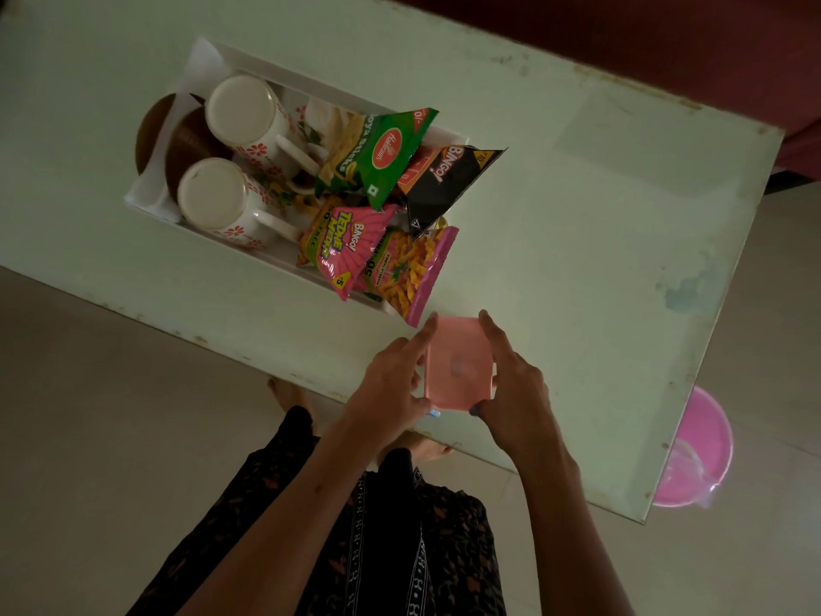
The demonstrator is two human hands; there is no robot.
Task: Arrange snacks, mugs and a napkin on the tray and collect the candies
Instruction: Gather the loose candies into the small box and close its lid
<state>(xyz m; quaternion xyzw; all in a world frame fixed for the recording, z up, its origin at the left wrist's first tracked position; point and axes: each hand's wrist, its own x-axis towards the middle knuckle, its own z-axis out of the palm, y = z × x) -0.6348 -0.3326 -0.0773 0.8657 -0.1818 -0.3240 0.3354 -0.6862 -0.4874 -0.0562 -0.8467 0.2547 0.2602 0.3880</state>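
While the small pink box (457, 364) is held between the two hands near the front edge of the desk (577, 215), it should be kept level and squarely supported, so that whatever is inside is not spilled; any candies could then be gathered into it, though none can be made out. The left hand (391, 380) is laid against the box's left side with the fingers (424, 333) stretched along it, and the right hand (515, 384) is closed around its right side. The box is seen as a shallow, salmon-pink rectangular container with rounded corners and a faint pale patch at its middle. Just beyond it the white tray (213, 60) is already loaded: two overturned floral mugs (242, 122) at the left, snack packets (377, 153) piled at the right, overhanging the rim.
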